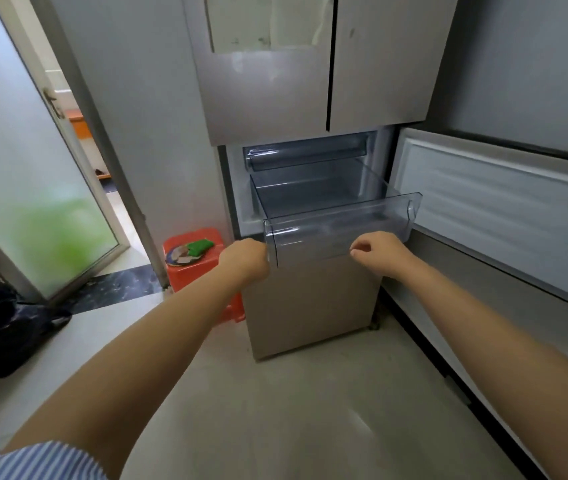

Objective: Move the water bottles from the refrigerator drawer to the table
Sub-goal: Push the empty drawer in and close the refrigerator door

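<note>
The clear refrigerator drawer (341,216) stands pulled out of the refrigerator (310,81); the left hand (246,259) has its grip curled at the drawer's front left corner, touching it; the right hand (378,252) curls its grip under the front panel's lower edge, right of middle; no water bottles show inside the drawer; the lower door (504,216) stands open at the right.

Both hands, left (245,258) and right (378,251), grip the clear drawer's (331,233) front panel, pulled out of the refrigerator (268,98).
</note>
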Available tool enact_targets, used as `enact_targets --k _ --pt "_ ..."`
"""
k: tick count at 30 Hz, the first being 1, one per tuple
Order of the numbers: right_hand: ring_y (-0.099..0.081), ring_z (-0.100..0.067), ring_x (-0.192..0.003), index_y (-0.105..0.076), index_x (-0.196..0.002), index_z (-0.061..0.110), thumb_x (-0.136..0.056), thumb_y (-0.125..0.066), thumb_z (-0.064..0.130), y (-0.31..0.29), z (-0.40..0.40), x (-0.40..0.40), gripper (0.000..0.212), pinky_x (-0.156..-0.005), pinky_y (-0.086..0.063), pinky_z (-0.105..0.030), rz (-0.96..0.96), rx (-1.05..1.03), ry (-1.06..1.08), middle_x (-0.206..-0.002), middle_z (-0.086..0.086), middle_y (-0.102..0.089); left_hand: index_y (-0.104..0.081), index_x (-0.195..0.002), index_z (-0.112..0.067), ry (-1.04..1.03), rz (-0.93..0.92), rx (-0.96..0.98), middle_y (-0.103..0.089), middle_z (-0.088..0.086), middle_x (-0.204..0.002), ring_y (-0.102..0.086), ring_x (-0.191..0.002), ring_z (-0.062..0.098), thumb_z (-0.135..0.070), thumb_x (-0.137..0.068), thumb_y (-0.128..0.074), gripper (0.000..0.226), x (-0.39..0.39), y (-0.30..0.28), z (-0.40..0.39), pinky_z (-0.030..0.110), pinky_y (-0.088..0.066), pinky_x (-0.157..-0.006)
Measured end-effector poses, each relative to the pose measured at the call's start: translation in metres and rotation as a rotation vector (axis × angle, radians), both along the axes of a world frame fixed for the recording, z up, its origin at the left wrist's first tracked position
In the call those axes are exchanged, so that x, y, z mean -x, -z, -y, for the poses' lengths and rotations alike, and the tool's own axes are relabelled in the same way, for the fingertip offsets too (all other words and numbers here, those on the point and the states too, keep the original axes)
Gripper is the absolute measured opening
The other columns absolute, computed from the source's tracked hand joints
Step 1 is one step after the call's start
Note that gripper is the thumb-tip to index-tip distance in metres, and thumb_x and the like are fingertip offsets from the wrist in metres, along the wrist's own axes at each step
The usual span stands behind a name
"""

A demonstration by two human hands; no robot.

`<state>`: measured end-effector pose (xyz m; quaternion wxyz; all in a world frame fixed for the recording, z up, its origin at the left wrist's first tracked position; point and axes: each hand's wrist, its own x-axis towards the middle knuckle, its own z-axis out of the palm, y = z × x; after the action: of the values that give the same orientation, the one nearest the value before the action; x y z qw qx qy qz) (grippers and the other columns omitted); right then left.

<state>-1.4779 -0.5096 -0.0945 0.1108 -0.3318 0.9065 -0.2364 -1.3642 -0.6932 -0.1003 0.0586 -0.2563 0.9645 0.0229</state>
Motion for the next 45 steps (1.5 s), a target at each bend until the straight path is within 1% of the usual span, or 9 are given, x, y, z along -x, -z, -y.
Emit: enact_targets --k 8,11,16,19,23,27,29,32,45 --pt "-0.058 -0.022 -0.082 -0.050 -0.124 0.005 -0.099 -0.040 0.020 0.034 0.085 0.117 0.032 -0.079 -0.049 -0.035 0.604 0.418 0.498 -0.096 -0.009 -0.060 -0.048 -0.130 0.010 -0.363 -0.200 -0.713 -0.051 0.024 -0.135 -0.050 -0.125 0.035 -0.032 -0.102 -0.031 0.053 0.123 0.040 0.061 0.035 -0.040 -0.100" --pt "-0.055 -0.033 -0.117 -0.029 -0.144 0.008 -0.101 -0.035 0.018 0.041 0.108 0.153 0.045 -0.086 -0.045 -0.038 1.084 0.808 0.693 -0.132 -0.021 -0.050 -0.037 -0.140 0.005 -0.703 -0.373 -1.158 -0.042 0.024 -0.143 -0.047 -0.127 0.039 -0.040 -0.100 -0.031 0.060 0.167 0.046 0.066 0.043 -0.044 -0.096" --pt "-0.050 -0.033 -0.126 -0.026 -0.144 0.008 -0.102 -0.027 0.012 0.054 0.138 0.204 0.043 -0.095 -0.043 -0.042 1.229 0.917 0.828 -0.150 -0.020 -0.028 -0.045 -0.118 -0.010 -1.122 -0.571 -1.785 -0.034 0.020 -0.142 -0.043 -0.126 0.038 -0.013 -0.097 -0.044 0.021 0.209 0.035 0.089 0.043 -0.046 -0.079" --pt "-0.060 -0.030 -0.098 -0.043 -0.128 0.004 -0.101 -0.025 0.009 0.059 0.152 0.218 0.032 -0.093 -0.044 -0.042 1.274 0.833 0.835 -0.147 -0.021 -0.033 -0.049 -0.110 -0.005 -1.170 -0.628 -1.747 -0.045 0.019 -0.122 -0.052 -0.107 0.033 -0.006 -0.095 -0.041 0.017 0.214 0.043 0.105 0.039 -0.049 -0.075" --pt "-0.056 -0.035 -0.113 -0.033 -0.138 0.004 -0.101 -0.023 0.006 0.071 0.163 0.230 0.039 -0.096 -0.042 -0.047 1.368 0.827 0.823 -0.122 -0.028 -0.046 -0.040 -0.071 -0.008 -1.233 -0.828 -1.635 -0.043 0.011 -0.071 -0.043 -0.058 0.017 -0.004 -0.098 -0.035 0.028 0.226 0.062 0.105 0.029 -0.045 -0.060" --pt "-0.060 -0.032 -0.094 -0.045 -0.091 0.004 -0.102 -0.026 0.009 0.085 0.165 0.237 0.023 -0.091 -0.044 -0.048 1.411 0.860 0.799 -0.084 -0.014 -0.043 -0.044 -0.066 -0.007 -1.271 -1.036 -1.509 -0.055 0.008 -0.047 -0.055 -0.028 0.003 0.000 -0.098 -0.039 0.032 0.236 0.082 0.094 0.012 -0.048 -0.039" --pt "-0.060 -0.019 -0.059 -0.042 -0.082 0.010 -0.102 -0.029 0.016 0.091 0.169 0.242 0.024 -0.080 -0.057 -0.033 1.300 0.879 0.779 -0.072 -0.008 -0.040 -0.046 -0.063 -0.005 -1.202 -1.121 -1.454 -0.057 0.001 -0.037 -0.055 -0.029 -0.002 -0.001 -0.098 -0.040 0.036 0.241 0.090 0.094 0.014 -0.051 -0.046" --pt "-0.054 -0.013 -0.046 -0.038 -0.118 0.010 -0.102 -0.028 0.026 0.095 0.175 0.251 0.025 -0.049 -0.055 -0.027 1.143 0.886 0.711 -0.070 -0.005 -0.043 -0.047 -0.069 -0.004 -1.116 -1.127 -1.447 -0.057 -0.005 -0.033 -0.057 -0.034 -0.003 -0.004 -0.099 -0.040 0.031 0.252 0.093 0.092 0.018 -0.050 -0.061" --pt "-0.053 -0.018 -0.060 -0.024 -0.141 0.001 -0.102 -0.024 0.028 0.094 0.275 0.305 0.047 -0.078 -0.053 -0.040 1.055 0.913 0.778 -0.073 -0.010 -0.044 -0.036 -0.073 -0.014 -1.092 -1.123 -1.402 -0.057 0.001 -0.060 -0.054 -0.062 0.008 -0.012 -0.100 -0.041 0.028 0.319 0.093 0.170 0.030 -0.053 -0.081"
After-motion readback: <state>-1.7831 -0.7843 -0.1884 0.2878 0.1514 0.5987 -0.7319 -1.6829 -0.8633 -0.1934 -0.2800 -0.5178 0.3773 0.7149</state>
